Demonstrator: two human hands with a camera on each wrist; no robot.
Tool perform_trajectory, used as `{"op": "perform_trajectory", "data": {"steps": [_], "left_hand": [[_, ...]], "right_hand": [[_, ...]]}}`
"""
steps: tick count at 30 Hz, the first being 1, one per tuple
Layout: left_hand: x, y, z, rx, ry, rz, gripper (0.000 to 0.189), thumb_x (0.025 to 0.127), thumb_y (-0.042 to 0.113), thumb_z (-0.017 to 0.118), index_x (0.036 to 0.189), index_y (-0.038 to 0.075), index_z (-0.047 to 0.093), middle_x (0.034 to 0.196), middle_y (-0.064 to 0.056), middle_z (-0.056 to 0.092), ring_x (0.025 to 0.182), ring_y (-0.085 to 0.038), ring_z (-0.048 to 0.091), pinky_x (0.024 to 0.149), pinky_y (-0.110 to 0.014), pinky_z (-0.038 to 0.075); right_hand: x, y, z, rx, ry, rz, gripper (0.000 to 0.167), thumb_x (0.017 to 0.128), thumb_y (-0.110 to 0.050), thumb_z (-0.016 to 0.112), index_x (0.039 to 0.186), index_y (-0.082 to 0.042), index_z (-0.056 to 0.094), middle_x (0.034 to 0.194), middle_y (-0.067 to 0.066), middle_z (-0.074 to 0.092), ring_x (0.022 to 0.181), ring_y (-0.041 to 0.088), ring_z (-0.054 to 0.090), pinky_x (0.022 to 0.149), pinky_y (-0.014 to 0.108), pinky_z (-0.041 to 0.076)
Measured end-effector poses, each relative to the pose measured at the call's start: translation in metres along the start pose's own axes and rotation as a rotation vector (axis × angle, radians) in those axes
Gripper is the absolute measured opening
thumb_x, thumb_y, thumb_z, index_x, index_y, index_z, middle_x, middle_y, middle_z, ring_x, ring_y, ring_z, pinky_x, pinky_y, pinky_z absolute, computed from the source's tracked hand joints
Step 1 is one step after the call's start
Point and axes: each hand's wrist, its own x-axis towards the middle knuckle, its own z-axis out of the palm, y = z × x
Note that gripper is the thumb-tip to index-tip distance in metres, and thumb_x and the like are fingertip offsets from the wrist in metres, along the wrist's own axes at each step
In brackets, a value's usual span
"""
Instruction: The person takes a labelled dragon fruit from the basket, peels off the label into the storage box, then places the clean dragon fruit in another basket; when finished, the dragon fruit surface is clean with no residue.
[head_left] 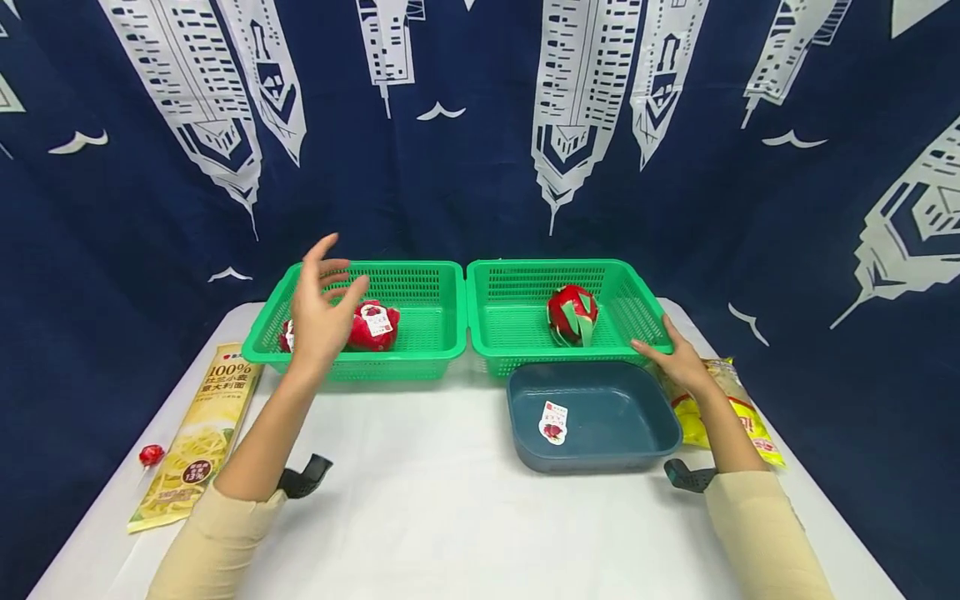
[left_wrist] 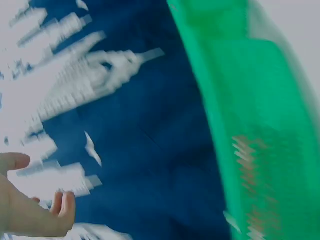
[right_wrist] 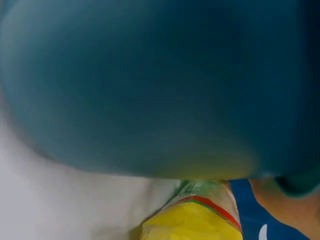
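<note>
My left hand (head_left: 321, 321) is raised over the left green basket (head_left: 450, 333), fingers loosely bent, holding nothing. It also shows in the left wrist view, apart from the basket. Inside that basket lie red plush-looking items with white tags, one red item (head_left: 363, 333) partly behind the hand. My right hand (head_left: 681, 360) grips the front right corner of the right green basket (head_left: 517, 353), its thumb over the rim. A red dragon fruit (head_left: 573, 313) with green scales sits in that basket. A dark blue bin (head_left: 600, 417) with a tag inside stands just in front.
On the left lie a pasta packet (head_left: 198, 433) and a red wrapped lollipop (head_left: 151, 455). A yellow bag (head_left: 738, 408) lies at the right, partly under the right forearm. Behind the white table (head_left: 420, 500) hangs a navy cloth (head_left: 450, 183) with white buildings.
</note>
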Motion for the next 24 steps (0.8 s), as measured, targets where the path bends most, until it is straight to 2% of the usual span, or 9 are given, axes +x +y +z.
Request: {"op": "perform_trajectory", "data": {"steps": [2,5,9,12,15,18,21,24], "left_hand": [[-0.014,-0.015,-0.019,0.084,0.129,-0.066,0.060,0.088,0.015,0.063,0.140,0.024,0.036,0.119,-0.012,0.048,0.107,-0.023,0.050,0.090,-0.037,0.043],[-0.034,-0.039,-0.035,0.134,0.273,-0.248,0.064,0.088,0.017,0.062,0.142,0.030,0.031,0.120,-0.011,0.041,0.104,-0.020,0.047,0.084,-0.031,0.042],[-0.052,-0.073,-0.044,0.051,0.373,-0.493,0.069,0.089,0.020,0.059,0.145,0.032,0.020,0.119,-0.010,0.030,0.098,-0.016,0.040,0.075,-0.025,0.038],[-0.057,-0.094,-0.045,-0.091,0.398,-0.597,0.071,0.092,0.020,0.055,0.146,0.031,0.010,0.117,-0.007,0.028,0.099,-0.016,0.039,0.079,-0.027,0.039],[-0.058,-0.109,-0.040,-0.262,0.394,-0.624,0.070,0.094,0.017,0.053,0.146,0.029,0.008,0.111,-0.006,0.035,0.099,-0.016,0.047,0.089,-0.031,0.041],[-0.056,-0.120,-0.032,-0.388,0.394,-0.611,0.065,0.093,0.013,0.055,0.144,0.024,0.015,0.100,-0.006,0.042,0.087,-0.016,0.058,0.092,-0.033,0.043],[-0.054,-0.128,-0.026,-0.399,0.409,-0.584,0.056,0.092,0.011,0.057,0.139,0.016,0.026,0.097,-0.006,0.043,0.080,-0.014,0.059,0.089,-0.030,0.046],[-0.054,-0.132,-0.024,-0.358,0.426,-0.565,0.049,0.091,0.009,0.058,0.133,0.010,0.033,0.095,-0.004,0.042,0.080,-0.012,0.058,0.087,-0.029,0.047]], "right_hand": [[-0.002,0.000,0.000,0.008,0.006,-0.002,0.095,0.088,-0.050,0.055,0.146,-0.016,-0.013,0.147,0.031,0.001,0.131,0.051,0.009,0.101,0.063,0.015],[-0.005,0.000,0.000,0.022,0.019,-0.017,0.095,0.088,-0.048,0.055,0.145,-0.015,-0.013,0.147,0.031,0.000,0.132,0.050,0.007,0.102,0.062,0.014],[-0.006,-0.003,0.003,0.037,0.028,-0.033,0.094,0.089,-0.047,0.055,0.145,-0.014,-0.014,0.147,0.030,-0.003,0.133,0.048,0.004,0.103,0.061,0.011],[-0.006,-0.004,0.006,0.037,0.029,-0.029,0.095,0.089,-0.048,0.054,0.145,-0.013,-0.015,0.147,0.029,-0.005,0.133,0.048,0.003,0.103,0.061,0.009],[-0.007,-0.004,0.009,0.031,0.048,-0.019,0.095,0.090,-0.049,0.051,0.144,-0.010,-0.016,0.147,0.030,-0.007,0.132,0.049,0.002,0.103,0.061,0.009],[-0.009,-0.006,0.012,0.002,0.074,-0.013,0.094,0.091,-0.050,0.047,0.144,-0.005,-0.016,0.145,0.033,-0.006,0.131,0.052,0.003,0.102,0.063,0.009],[-0.014,-0.015,0.016,-0.118,0.098,0.018,0.088,0.094,-0.053,0.037,0.144,0.001,-0.011,0.140,0.042,0.002,0.126,0.059,0.008,0.098,0.066,0.016],[-0.024,-0.036,0.026,-0.278,0.197,0.064,0.081,0.096,-0.050,0.035,0.144,0.007,0.002,0.133,0.048,0.011,0.121,0.062,0.015,0.094,0.067,0.022]]}}
